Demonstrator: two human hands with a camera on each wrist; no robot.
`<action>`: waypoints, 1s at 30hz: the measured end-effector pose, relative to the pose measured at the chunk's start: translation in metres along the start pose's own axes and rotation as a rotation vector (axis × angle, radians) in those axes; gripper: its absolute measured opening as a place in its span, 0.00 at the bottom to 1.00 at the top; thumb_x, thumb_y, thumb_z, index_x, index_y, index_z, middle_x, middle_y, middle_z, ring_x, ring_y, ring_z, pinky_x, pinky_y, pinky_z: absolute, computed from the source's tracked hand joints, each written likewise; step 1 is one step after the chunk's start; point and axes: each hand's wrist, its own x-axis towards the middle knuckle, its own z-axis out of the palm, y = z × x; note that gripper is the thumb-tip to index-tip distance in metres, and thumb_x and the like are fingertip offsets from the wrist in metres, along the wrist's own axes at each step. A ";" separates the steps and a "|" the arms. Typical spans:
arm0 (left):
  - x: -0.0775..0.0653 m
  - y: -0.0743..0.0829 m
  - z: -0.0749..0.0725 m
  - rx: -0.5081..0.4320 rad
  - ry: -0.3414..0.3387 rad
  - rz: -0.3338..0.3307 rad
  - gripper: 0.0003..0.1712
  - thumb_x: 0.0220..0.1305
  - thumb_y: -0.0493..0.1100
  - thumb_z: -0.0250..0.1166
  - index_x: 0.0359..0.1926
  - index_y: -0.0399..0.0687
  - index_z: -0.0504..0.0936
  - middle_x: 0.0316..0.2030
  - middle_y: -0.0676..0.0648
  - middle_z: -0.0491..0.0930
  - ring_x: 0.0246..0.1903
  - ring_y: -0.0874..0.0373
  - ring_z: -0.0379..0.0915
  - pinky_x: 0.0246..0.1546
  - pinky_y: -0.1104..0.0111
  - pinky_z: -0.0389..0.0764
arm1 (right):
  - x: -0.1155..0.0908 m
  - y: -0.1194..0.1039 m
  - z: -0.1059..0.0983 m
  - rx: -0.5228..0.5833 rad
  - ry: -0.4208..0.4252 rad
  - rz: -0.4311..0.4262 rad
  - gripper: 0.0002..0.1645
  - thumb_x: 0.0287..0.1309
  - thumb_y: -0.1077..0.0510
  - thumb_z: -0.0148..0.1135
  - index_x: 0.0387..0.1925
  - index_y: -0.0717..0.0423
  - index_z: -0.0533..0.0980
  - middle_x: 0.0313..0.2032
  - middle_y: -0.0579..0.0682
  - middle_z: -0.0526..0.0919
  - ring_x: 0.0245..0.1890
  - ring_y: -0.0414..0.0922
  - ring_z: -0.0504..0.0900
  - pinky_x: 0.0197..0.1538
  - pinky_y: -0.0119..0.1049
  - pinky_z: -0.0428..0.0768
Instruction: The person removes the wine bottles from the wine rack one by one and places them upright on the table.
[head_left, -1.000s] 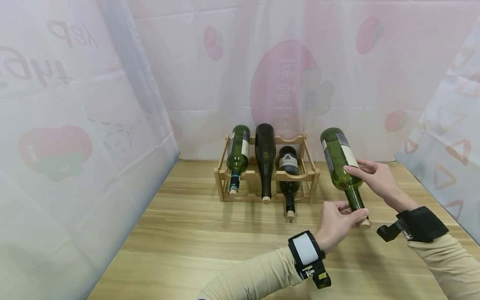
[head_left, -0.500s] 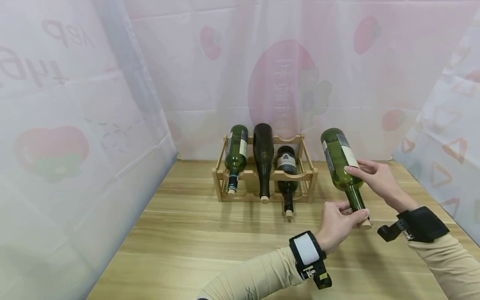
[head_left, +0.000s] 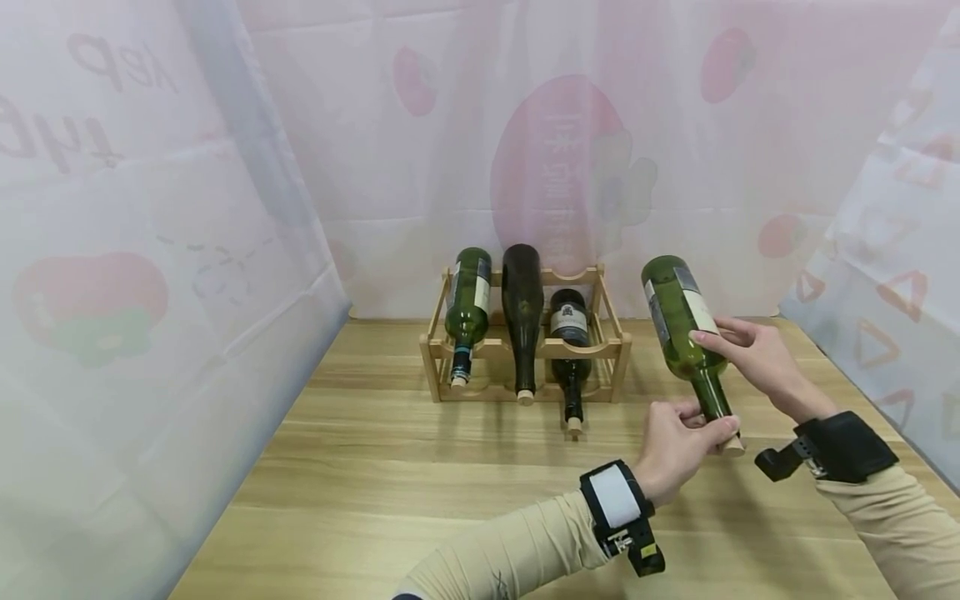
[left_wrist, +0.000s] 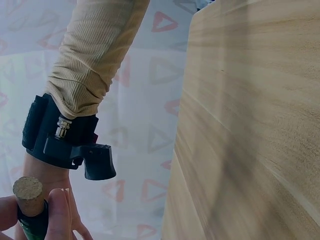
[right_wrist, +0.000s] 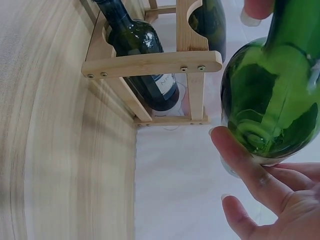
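Observation:
A green wine bottle with a pale label tilts neck-down over the table, right of the rack. My left hand pinches its neck just above the cork, thumb on the near side. Higher up, my right hand holds the bottle's body, its thumb on the glass; in the right wrist view its fingers lie along the bottle. A wooden wine rack carries a green bottle and a dark bottle on top, and a labelled dark bottle on the lower level.
The wood-grain table runs under the rack and both arms. Printed white and pink curtains stand behind and at both sides. A black camera strap circles each wrist.
The rack and curtains have slid slightly left in the head view. Both hands and the bottle they hold keep nearly the same place in view, with their grip unchanged.

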 end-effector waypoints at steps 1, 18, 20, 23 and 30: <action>0.000 0.000 0.000 0.002 0.002 -0.001 0.08 0.54 0.29 0.69 0.37 0.29 0.85 0.31 0.30 0.85 0.34 0.35 0.84 0.29 0.71 0.86 | 0.000 0.000 0.000 0.000 0.001 -0.001 0.45 0.65 0.37 0.54 0.72 0.60 0.57 0.65 0.67 0.66 0.66 0.63 0.65 0.64 0.65 0.65; 0.000 0.004 0.005 -0.060 0.061 -0.066 0.06 0.53 0.28 0.70 0.34 0.35 0.86 0.30 0.32 0.86 0.35 0.35 0.84 0.27 0.73 0.85 | -0.004 0.009 -0.002 -0.008 0.089 -0.175 0.36 0.72 0.45 0.45 0.68 0.69 0.61 0.52 0.53 0.84 0.37 0.17 0.74 0.46 0.30 0.80; 0.001 0.005 0.005 -0.084 0.061 -0.073 0.06 0.53 0.28 0.69 0.34 0.35 0.86 0.31 0.32 0.85 0.36 0.33 0.83 0.25 0.75 0.83 | -0.003 0.016 -0.001 0.039 0.105 -0.271 0.30 0.74 0.54 0.39 0.66 0.73 0.61 0.48 0.38 0.83 0.36 0.21 0.78 0.38 0.22 0.79; 0.002 0.006 0.006 -0.116 0.069 -0.083 0.07 0.53 0.27 0.69 0.35 0.36 0.86 0.31 0.31 0.85 0.36 0.33 0.83 0.28 0.71 0.86 | -0.001 0.026 0.000 0.099 0.109 -0.372 0.29 0.66 0.71 0.38 0.68 0.72 0.57 0.51 0.33 0.80 0.37 0.21 0.79 0.36 0.20 0.80; 0.001 0.010 0.010 -0.132 0.089 -0.084 0.10 0.52 0.26 0.69 0.38 0.35 0.86 0.32 0.33 0.86 0.36 0.34 0.83 0.32 0.66 0.87 | 0.006 0.049 0.017 -0.287 0.326 -0.567 0.60 0.39 0.79 0.65 0.74 0.55 0.51 0.44 0.74 0.80 0.31 0.43 0.82 0.33 0.35 0.80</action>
